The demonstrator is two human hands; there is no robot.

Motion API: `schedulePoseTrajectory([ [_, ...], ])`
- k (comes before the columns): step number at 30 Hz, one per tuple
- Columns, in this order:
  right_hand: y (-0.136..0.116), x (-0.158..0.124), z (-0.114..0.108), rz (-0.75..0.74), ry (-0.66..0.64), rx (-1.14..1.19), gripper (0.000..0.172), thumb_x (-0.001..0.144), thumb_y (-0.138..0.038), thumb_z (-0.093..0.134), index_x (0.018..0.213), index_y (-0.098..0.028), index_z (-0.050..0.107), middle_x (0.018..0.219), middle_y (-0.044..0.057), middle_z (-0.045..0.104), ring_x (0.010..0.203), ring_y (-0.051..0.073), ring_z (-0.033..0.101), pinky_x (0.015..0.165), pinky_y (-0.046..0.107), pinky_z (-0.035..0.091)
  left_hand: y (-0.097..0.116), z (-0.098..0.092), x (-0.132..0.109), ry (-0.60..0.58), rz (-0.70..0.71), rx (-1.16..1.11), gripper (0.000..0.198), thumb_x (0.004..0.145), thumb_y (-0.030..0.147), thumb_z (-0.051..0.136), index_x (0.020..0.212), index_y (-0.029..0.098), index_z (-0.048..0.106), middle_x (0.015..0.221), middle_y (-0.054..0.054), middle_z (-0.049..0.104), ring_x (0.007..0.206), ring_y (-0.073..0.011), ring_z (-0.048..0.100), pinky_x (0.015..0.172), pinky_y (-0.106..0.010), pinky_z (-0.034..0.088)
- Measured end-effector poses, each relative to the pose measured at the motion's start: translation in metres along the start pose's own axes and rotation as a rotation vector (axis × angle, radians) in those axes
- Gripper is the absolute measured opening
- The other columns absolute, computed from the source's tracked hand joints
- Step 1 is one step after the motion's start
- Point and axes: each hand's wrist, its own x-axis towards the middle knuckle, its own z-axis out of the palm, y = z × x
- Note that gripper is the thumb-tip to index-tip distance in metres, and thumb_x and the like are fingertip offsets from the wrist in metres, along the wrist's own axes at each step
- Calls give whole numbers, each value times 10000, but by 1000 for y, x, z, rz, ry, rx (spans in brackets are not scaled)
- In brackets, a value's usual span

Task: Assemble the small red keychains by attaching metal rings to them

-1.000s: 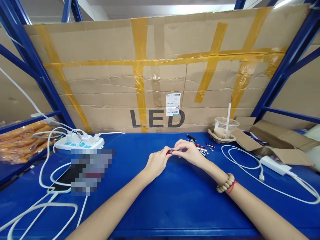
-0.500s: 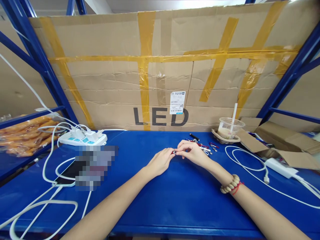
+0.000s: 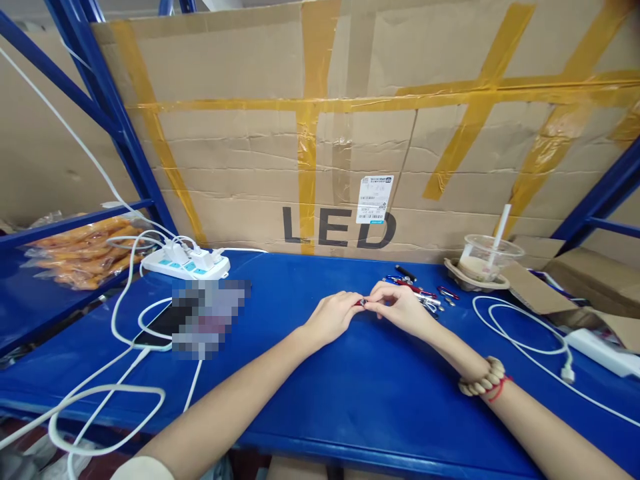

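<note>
Both my hands meet over the middle of the blue table [image 3: 350, 400]. My left hand [image 3: 333, 317] and my right hand [image 3: 400, 307] pinch one small red and silver piece [image 3: 362, 303] between their fingertips; it looks like a tiny clip or carabiner. Just behind my right hand lies a small heap of similar clips [image 3: 425, 299], red, blue and silver, with a short black stick among them. A bead bracelet with a red thread sits on my right wrist.
A white power strip [image 3: 186, 265] with plugged chargers and looping white cables [image 3: 105, 393] lies left, by a phone. A plastic drink cup with straw [image 3: 486, 257] stands right, with torn cardboard, another white cable [image 3: 535, 340] and an adapter. Taped cardboard marked LED forms the back wall.
The camera has swung left and slightly closer. My hands stay together on the small piece, with only slight finger shifts.
</note>
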Motion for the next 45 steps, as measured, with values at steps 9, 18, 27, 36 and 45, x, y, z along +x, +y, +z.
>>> schedulePoseTrajectory([
  [9,-8,1,1,41,43,-116,353,680,-473,633,567,-146,565,641,17,532,478,85,505,482,230,420,2,0,2,26,-14,5,155,896,189,427,979,160,555,1005,-23,627,909,-156,572,810,-255,438],
  [18,-11,2,-5,224,-30,-39,366,655,-504,629,670,-142,578,555,12,563,463,109,530,444,211,383,6,-2,4,39,-26,-39,145,896,197,429,978,176,546,1003,-22,621,927,-153,571,832,-261,435],
  [27,-11,1,-4,168,14,-172,329,757,-470,543,680,-150,554,493,-17,536,442,99,529,464,191,378,10,-1,4,29,-55,-27,175,899,205,420,1065,201,474,1039,-25,601,949,-162,566,823,-278,447],
  [36,-12,-2,-2,95,48,-450,324,803,-479,476,718,-183,577,740,3,622,530,101,555,534,213,402,6,3,2,28,-51,75,163,919,215,361,997,187,501,984,-32,611,902,-168,576,802,-284,450],
  [45,-14,-3,-1,31,81,-553,299,836,-456,438,759,-211,591,781,5,607,582,111,553,562,227,406,7,4,1,24,-124,144,190,926,266,334,989,200,501,944,-24,616,878,-175,582,732,-273,454],
])
